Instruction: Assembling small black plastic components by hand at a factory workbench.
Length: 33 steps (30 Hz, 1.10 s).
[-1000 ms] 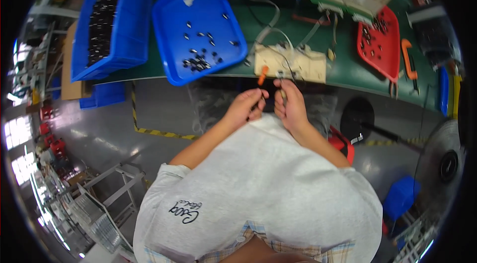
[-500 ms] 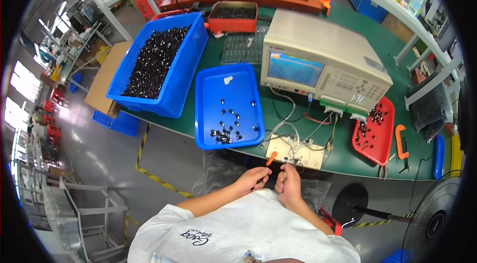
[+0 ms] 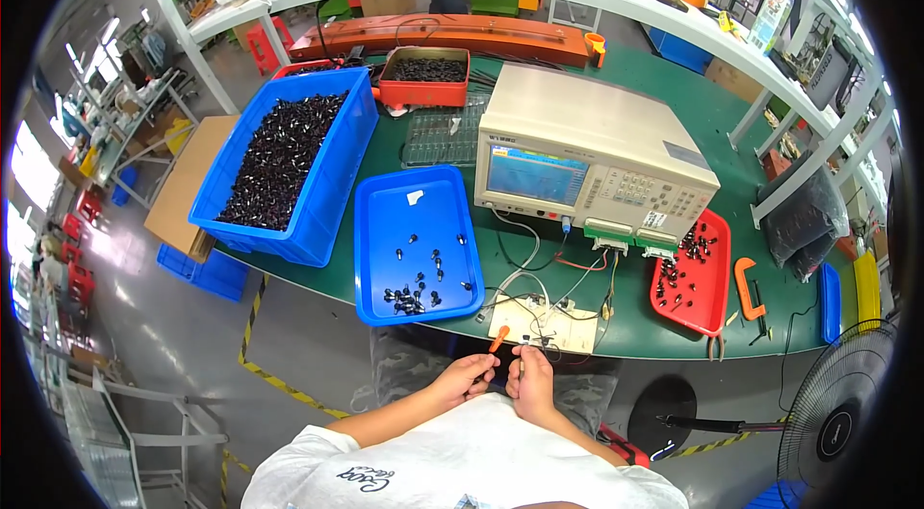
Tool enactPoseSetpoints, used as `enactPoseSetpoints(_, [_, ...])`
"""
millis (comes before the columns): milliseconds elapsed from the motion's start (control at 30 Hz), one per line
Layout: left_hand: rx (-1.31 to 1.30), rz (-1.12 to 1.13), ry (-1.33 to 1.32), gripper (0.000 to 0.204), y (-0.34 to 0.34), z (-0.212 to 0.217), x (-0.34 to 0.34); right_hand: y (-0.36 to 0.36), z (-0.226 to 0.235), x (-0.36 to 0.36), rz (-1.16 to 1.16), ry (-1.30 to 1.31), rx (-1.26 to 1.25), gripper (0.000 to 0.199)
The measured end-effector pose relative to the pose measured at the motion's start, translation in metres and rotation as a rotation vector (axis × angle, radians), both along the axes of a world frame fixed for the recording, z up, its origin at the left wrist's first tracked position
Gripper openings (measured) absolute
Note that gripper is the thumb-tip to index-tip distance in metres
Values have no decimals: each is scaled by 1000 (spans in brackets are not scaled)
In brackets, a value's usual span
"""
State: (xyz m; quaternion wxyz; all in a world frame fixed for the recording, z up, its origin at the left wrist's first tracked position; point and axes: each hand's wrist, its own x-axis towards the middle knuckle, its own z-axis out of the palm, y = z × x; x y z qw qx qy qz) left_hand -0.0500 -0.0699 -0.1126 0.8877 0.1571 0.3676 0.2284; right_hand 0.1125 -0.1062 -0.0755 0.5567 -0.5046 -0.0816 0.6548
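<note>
My left hand (image 3: 468, 379) and my right hand (image 3: 531, 381) are close together at the near edge of the table, just in front of a pale board (image 3: 555, 327) with wires on it. The left fingers are closed beside the lower end of an orange handle (image 3: 500, 338); whether they grip it is unclear. My right thumb and fingers are pinched together at the board's front edge, and what lies between them is too small to name. To the left, a blue tray (image 3: 378, 220) holds several small black cylindrical parts (image 3: 408, 300) with metallic ends.
A beige bench meter (image 3: 597, 134) with a screen stands behind the board, cabled to it. A red tray (image 3: 707, 283) of black parts is at right, beside an orange clamp (image 3: 746, 288). A deep blue bin (image 3: 332, 172) full of parts stands left. A fan (image 3: 833, 427) is lower right.
The view has tilted up, so the table sits lower and slightly left, and more of the white shelf shows. Both hands stay closed at the board's near edge.
</note>
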Motion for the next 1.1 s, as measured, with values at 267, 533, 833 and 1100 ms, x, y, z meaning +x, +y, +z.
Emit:
enactPoseSetpoints(267, [-4,14,-9,23,2,0,0,5,8,4,-11,120,-41,23])
enactPoseSetpoints(533, [0,31,-18,31,2,2,-1,4,6,4,-6,151,-30,22])
enactPoseSetpoints(833, [-91,69,-28,42,-2,-15,-3,-2,11,4,38,70,-37,21])
enactPoseSetpoints(1100, [-57,72,82,15,-3,11,-2,-14,-37,15,267,-414,-5,37])
